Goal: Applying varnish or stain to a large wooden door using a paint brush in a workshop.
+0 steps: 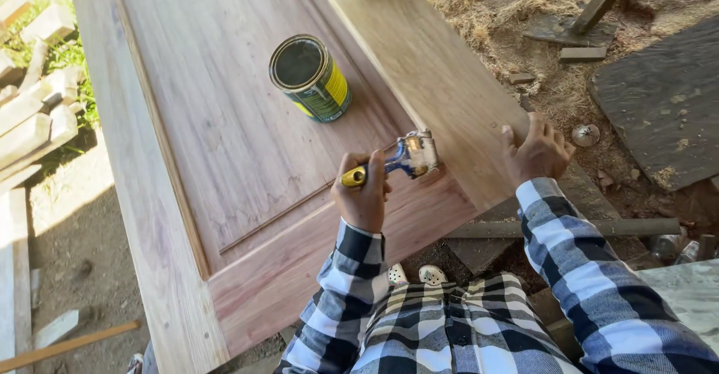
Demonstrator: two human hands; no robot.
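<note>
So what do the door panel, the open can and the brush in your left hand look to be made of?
Door panel: solid wood, visible grain, matte and mostly bare-looking. Open can: likely metal, shiny rim, green and yellow label. Brush in the left hand: handle blue and yellow, probably plastic, with a shiny metal-looking band; bristles blurred.

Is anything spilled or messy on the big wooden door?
No spill shows. The open round green-and-yellow tin can stands upright on the pale wooden door panel. The left hand holds a yellow-handled paintbrush.
</note>
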